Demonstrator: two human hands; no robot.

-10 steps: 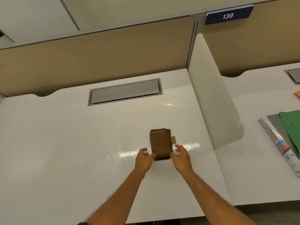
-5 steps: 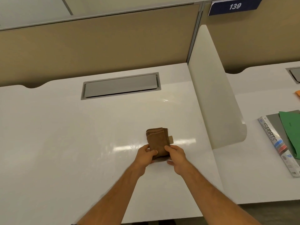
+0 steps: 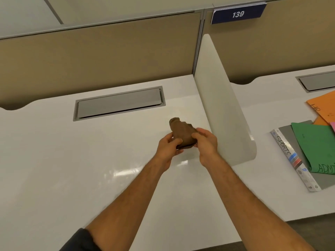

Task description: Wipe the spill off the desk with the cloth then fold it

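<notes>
Both forearms reach forward over the near edge of the white counter [image 3: 54, 160], and a dark sleeve [image 3: 79, 240] shows at the left elbow. The left hand [image 3: 167, 148] holds the near left side of the brown cloth [image 3: 182, 132], thumb on top and fingers curled beneath. The right hand [image 3: 206, 142] grips the near right side, its fingers wrapped over the top. The cloth is a compact folded bundle, raised off the counter between the two hands with its far end tilted upward. No spill can be made out on the glossy surface; pale glare streaks lie near the forearms, and whether any liquid is present cannot be told. Judgement: the step in hand is picking up the cloth, ahead of wiping, or the fold itself if the wipe is done; the frame does not settle which. The next move calls for either opening the bundle and pressing it flat to the counter, or squaring its edges and setting it down. Beyond the hands a grey hatch [image 3: 119, 103] is set into the counter. A white divider [image 3: 223, 105] stands just right of the hands, close enough to be brushed by the right wrist. Past it lie a binder [image 3: 290, 156] marked SPORTS and coloured folders [image 3: 315, 144]. A sign [image 3: 238, 14] reading 139 hangs on the far partition.
</notes>
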